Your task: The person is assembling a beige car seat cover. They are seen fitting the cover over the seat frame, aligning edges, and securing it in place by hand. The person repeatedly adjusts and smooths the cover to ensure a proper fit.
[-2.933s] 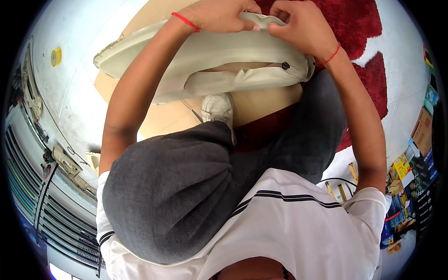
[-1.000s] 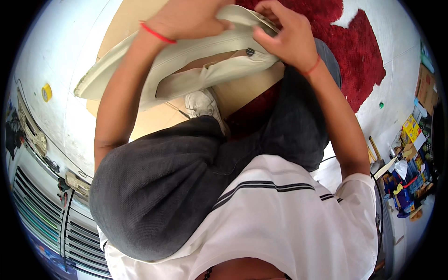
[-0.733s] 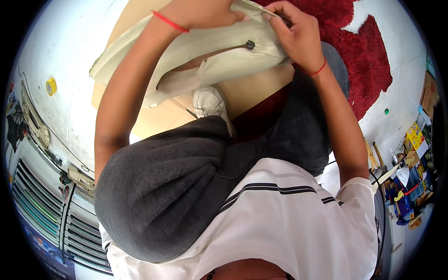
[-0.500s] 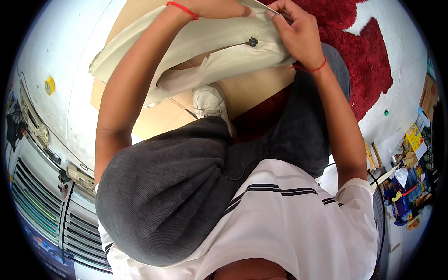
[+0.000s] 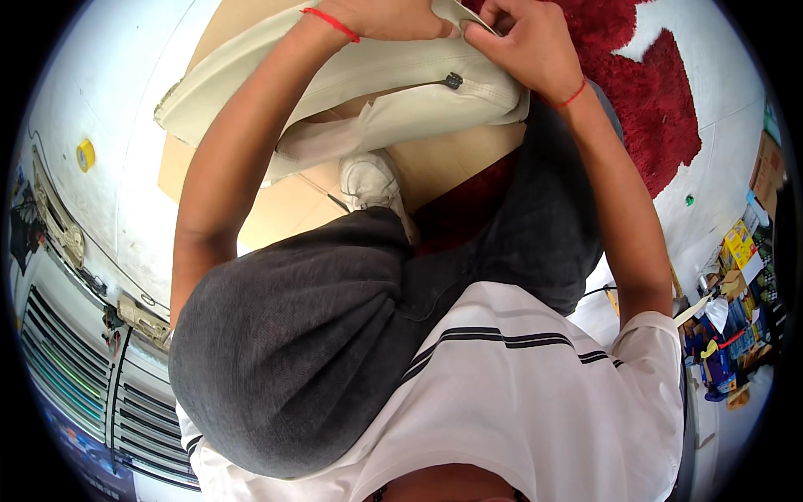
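Note:
A cream, leather-like upholstery cover (image 5: 401, 71) with stitched seams and a gap along its near side stretches across the top of the view. A small black fitting (image 5: 453, 80) sits on it near the right end. My left hand (image 5: 397, 17) is closed on its far edge, the thumb pointing right; part of this hand is cut off by the picture's top. Close beside that thumb, my right hand (image 5: 535, 46) pinches the same edge between thumb and bent fingers. Red cords circle both wrists.
Under the cover lies a tan board (image 5: 468, 155), with my white shoe (image 5: 368, 180) at its near side. A shaggy red rug (image 5: 661, 109) spreads at the right. Yellow tape (image 5: 85, 156) rests on the white floor at left. Boxes and packages (image 5: 736, 284) crowd the right rim.
My right hand has shifted a little left and up along the cover's edge, closer to my left thumb. The right elbow has swung slightly outward. My left hand has moved slightly.

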A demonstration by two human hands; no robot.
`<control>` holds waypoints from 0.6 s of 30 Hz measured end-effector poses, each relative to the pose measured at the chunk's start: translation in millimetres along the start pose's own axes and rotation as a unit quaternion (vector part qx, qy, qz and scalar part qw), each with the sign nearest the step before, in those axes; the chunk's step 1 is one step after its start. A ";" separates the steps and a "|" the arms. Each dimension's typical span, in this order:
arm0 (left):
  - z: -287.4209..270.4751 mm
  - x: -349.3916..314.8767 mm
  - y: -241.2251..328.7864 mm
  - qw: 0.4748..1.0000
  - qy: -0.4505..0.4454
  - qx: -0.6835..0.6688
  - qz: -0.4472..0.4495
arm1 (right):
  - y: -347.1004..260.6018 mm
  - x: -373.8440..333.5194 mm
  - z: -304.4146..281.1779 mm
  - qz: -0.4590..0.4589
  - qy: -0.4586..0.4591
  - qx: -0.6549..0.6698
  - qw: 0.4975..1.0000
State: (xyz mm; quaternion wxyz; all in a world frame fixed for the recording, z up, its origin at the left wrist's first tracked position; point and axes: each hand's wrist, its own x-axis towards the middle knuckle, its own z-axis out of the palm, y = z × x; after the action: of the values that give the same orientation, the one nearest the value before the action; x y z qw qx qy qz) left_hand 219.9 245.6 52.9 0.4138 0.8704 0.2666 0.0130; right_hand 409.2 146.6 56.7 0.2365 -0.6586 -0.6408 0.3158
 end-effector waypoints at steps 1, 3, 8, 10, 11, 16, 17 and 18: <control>-0.2 1.9 -0.5 1.000 -0.004 -0.005 0.003 | -1.5 3.9 0.2 -0.032 0.011 -0.001 0.999; -1.6 6.1 -0.2 1.000 -0.014 -0.017 0.009 | -5.2 12.6 2.1 -0.093 0.035 -0.001 0.995; -8.7 -11.1 19.9 1.000 -0.020 -0.006 -0.008 | 0.2 -15.5 -3.5 -0.029 0.001 0.005 1.000; -10.3 -20.2 28.3 1.000 0.004 0.002 0.002 | 10.9 -28.0 -1.6 -0.049 0.006 -0.002 0.999; -5.3 -27.3 29.3 0.999 0.036 0.006 0.018 | 10.4 -39.0 -3.5 -0.088 0.027 -0.021 0.996; -0.9 -54.1 40.8 0.995 0.091 0.012 0.046 | -5.6 -68.0 1.8 -0.187 0.147 -0.019 0.971; -1.8 -56.6 41.5 0.995 0.091 0.012 0.050 | -6.5 -72.1 4.6 -0.193 0.161 -0.012 0.968; -2.5 -57.5 43.0 0.994 0.091 0.011 0.055 | -7.1 -75.7 6.2 -0.200 0.176 -0.007 0.964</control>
State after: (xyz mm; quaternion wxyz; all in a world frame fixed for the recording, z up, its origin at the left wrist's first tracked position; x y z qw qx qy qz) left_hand 189.4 197.9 97.2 0.3765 0.8836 0.2550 0.1119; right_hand 401.4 71.3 66.0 0.3987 -0.5642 -0.7099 0.1369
